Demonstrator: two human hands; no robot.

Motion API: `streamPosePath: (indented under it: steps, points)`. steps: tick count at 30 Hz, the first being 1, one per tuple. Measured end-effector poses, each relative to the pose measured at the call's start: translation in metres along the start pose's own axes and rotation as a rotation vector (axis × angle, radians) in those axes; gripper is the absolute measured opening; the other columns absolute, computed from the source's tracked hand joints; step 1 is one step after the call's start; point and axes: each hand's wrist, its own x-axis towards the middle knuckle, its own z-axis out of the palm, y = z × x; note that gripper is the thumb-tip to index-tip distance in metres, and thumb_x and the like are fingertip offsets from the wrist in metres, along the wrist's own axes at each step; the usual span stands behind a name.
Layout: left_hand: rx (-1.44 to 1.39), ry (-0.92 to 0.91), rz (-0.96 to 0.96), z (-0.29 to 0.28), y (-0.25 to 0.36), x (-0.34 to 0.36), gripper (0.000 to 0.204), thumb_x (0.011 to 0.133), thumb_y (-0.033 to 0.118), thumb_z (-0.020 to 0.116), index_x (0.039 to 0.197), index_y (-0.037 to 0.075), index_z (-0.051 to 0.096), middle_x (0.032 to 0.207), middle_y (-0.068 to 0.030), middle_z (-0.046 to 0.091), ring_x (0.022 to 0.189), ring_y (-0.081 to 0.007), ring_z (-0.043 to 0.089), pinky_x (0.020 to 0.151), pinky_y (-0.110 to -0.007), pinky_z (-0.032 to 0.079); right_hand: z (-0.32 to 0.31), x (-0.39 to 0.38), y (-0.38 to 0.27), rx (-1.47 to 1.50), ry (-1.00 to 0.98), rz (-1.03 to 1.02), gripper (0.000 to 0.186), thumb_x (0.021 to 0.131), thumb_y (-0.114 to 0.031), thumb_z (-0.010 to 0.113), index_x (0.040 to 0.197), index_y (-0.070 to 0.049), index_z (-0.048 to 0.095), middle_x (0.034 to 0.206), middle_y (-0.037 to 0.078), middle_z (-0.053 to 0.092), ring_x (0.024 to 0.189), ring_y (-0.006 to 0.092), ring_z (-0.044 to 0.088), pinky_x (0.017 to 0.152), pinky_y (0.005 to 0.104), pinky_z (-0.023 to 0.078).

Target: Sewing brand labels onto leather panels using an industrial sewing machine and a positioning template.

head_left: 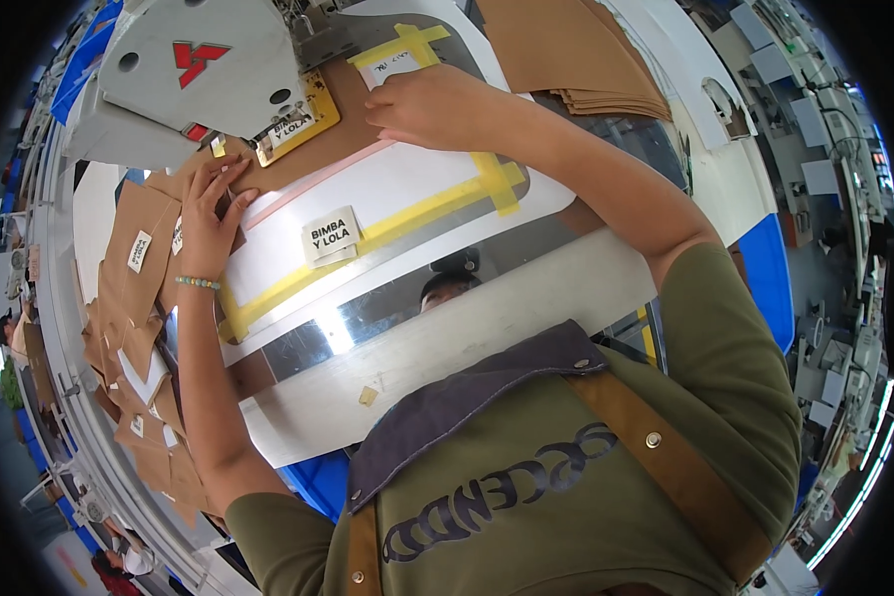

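Note:
A flat brown fabric piece lies beneath the head of a white sewing machine. A yellow-edged clamp frame sits on it, around a white printed label. My left hand rests on the piece's left end beside the clamp, fingers spread. At the piece's right side, my right hand has its fingers curled together on the edge; the fingertips are partly hidden. A white template sheet bordered with yellow tape lies under the work. Nearer me, a small stack of white labels sits on that sheet.
Brown pieces with labels are heaped at the left. More brown sheets are stacked at the far right. A shiny metal plate runs along the front, and a small beige scrap lies on the near table edge.

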Motion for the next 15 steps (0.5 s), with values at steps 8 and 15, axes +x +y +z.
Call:
streamPosePath:
  steps: [8,15]
  points:
    - [0.133,0.141,0.319,0.019,0.033,0.007,0.014,0.094,0.001,0.075,0.108,0.001,0.077,0.101,-0.0105,0.069,0.088,-0.0300,0.070,0.078,-0.041,0.058,-0.027,-0.013,-0.016,-0.275,-0.228,0.056,0.013,0.096,-0.018,0.074,0.101,-0.007,0.073,0.102,0.004,0.070,0.100,0.0230,0.073,0.085,0.0386,0.061]
    - [0.293,0.130,0.324,0.024,0.042,-0.003,0.017,0.089,-0.001,0.071,0.104,0.006,0.075,0.102,-0.0106,0.066,0.090,-0.0325,0.070,0.071,-0.044,0.057,-0.029,-0.042,-0.003,-0.117,0.012,0.076,0.012,0.096,-0.019,0.073,0.093,-0.008,0.075,0.098,0.004,0.070,0.091,0.0250,0.072,0.078,0.0391,0.061]
